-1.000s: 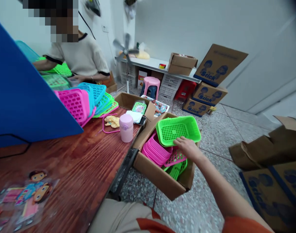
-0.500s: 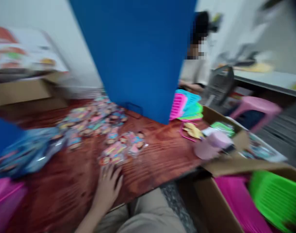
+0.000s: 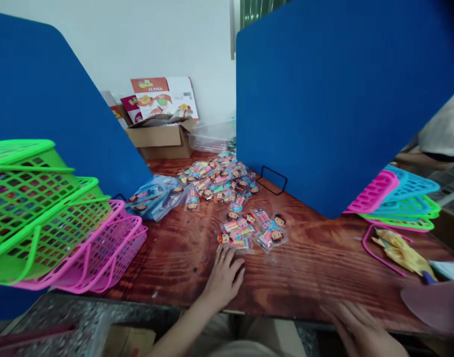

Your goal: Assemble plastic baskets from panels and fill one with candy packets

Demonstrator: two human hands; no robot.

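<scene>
My left hand (image 3: 224,275) lies flat on the wooden table (image 3: 309,267), fingers spread, holding nothing. Its fingertips reach the nearest packets of cartoon-face stickers (image 3: 249,230). More of these packets (image 3: 215,181) trail back across the table. My right hand (image 3: 355,325) rests at the table's front edge, blurred by motion, fingers stretched out and empty. A stack of green and pink plastic baskets (image 3: 52,233) stands at the left edge of the table.
Blue divider panels stand on the left (image 3: 37,109) and right (image 3: 334,94). Pink, blue and green basket lids (image 3: 398,196) and a yellow cloth (image 3: 401,250) lie at right. A pink object (image 3: 435,305) sits near right. A cardboard box (image 3: 162,136) is at the back. Another person's sleeve (image 3: 444,131) shows far right.
The view swung left from the box of baskets on the floor to the table. My right hand left the green basket and came to the table's front edge. My left hand stays flat on the wood.
</scene>
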